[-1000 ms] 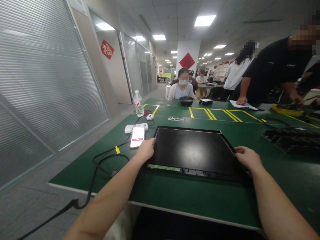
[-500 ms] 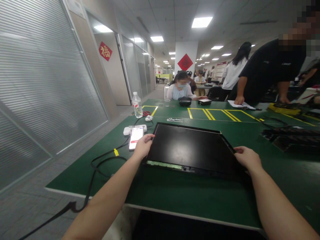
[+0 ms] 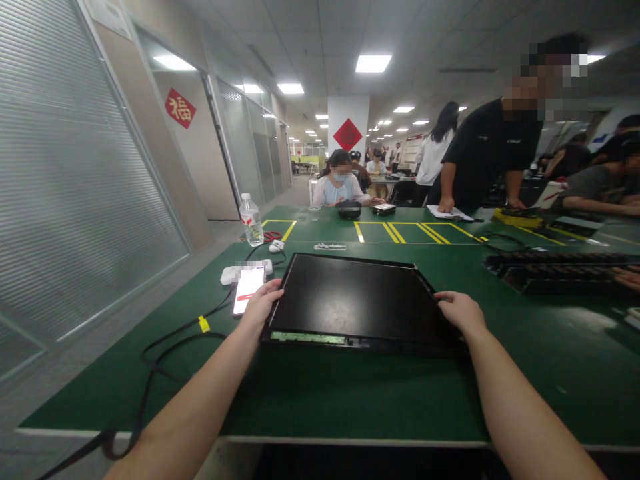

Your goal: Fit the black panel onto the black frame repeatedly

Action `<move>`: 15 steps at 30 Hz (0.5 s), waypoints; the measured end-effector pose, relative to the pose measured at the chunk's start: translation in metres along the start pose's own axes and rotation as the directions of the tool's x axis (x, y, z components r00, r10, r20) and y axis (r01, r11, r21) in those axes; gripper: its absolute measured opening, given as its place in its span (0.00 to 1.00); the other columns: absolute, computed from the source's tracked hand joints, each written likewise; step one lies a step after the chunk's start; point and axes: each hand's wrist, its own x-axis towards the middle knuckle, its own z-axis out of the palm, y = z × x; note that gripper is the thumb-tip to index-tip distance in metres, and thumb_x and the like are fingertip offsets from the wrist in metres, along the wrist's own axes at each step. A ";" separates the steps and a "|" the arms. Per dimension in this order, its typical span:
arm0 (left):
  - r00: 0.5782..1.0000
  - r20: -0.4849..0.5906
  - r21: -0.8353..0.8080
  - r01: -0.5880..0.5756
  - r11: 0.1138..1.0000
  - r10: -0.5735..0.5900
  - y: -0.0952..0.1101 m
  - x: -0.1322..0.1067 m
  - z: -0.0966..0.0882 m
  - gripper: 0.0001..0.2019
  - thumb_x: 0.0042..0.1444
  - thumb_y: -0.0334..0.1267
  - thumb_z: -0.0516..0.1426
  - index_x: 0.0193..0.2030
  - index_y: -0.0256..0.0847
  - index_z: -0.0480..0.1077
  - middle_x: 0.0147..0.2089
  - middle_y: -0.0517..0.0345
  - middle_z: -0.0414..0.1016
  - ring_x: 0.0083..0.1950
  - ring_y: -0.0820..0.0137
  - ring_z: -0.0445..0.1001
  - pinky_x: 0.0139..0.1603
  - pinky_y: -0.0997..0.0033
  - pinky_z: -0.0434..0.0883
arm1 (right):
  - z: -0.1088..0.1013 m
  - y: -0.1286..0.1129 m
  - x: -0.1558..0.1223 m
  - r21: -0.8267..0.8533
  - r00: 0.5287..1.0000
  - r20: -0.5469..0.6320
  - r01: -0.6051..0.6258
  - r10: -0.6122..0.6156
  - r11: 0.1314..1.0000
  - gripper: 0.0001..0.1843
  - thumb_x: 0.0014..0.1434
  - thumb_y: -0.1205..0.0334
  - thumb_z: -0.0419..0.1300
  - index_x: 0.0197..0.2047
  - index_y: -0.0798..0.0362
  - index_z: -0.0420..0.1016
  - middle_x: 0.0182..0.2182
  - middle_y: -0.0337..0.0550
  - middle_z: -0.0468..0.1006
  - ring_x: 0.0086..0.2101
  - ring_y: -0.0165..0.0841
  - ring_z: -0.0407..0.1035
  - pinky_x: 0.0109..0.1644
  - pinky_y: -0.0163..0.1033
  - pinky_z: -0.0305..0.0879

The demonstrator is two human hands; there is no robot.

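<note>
A black flat display panel (image 3: 355, 297) lies before me on the green table (image 3: 350, 393), with a strip of green circuit board (image 3: 307, 338) showing along its near edge. My left hand (image 3: 261, 303) is closed on the panel's left edge, thumb on top. On the opposite side my right hand (image 3: 463, 312) grips the right edge, its fingers partly hidden beneath. Just left of my left hand rests a phone (image 3: 249, 291) with a lit screen, leaning against a white device (image 3: 231, 274).
A black cable (image 3: 150, 363) with a yellow tag (image 3: 204, 325) runs off the table at left. Beyond the panel are a water bottle (image 3: 251, 220), red-handled scissors (image 3: 273, 235) and a caliper (image 3: 330, 247). Dark racks (image 3: 560, 267) stand at right. Other people work across the table.
My view has turned to the right, so the scene sits further left. Both hands keep their grip on the panel's edges, and it stays in about the same place on the table.
</note>
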 end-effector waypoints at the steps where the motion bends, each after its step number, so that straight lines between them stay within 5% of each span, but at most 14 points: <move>1: 1.000 0.005 -0.017 0.024 1.000 -0.024 0.001 -0.001 0.001 0.16 0.48 0.20 0.65 0.43 0.39 0.79 0.43 0.52 0.85 0.42 0.64 0.85 0.47 0.68 0.80 | 0.000 -0.001 -0.001 -0.012 1.000 0.009 0.000 0.000 1.000 0.22 0.54 0.61 0.59 0.50 0.46 0.87 0.44 0.46 0.86 0.37 0.40 0.78 0.37 0.40 0.71; 7: 0.986 0.107 -0.074 0.135 0.988 -0.127 0.006 -0.008 0.002 0.27 0.57 0.24 0.62 0.64 0.40 0.71 0.43 0.52 0.85 0.34 0.64 0.85 0.35 0.68 0.81 | -0.002 -0.005 -0.004 -0.079 0.999 0.038 0.018 -0.015 0.997 0.21 0.57 0.61 0.59 0.49 0.47 0.88 0.47 0.48 0.85 0.43 0.43 0.79 0.42 0.41 0.73; 15: 0.970 0.192 -0.062 0.162 0.985 -0.147 0.005 -0.008 -0.001 0.35 0.56 0.23 0.63 0.70 0.41 0.64 0.39 0.54 0.85 0.25 0.67 0.82 0.25 0.72 0.78 | 0.001 -0.005 -0.004 -0.063 0.999 0.007 0.041 -0.041 0.997 0.18 0.58 0.62 0.59 0.47 0.46 0.88 0.46 0.46 0.85 0.44 0.42 0.79 0.42 0.39 0.72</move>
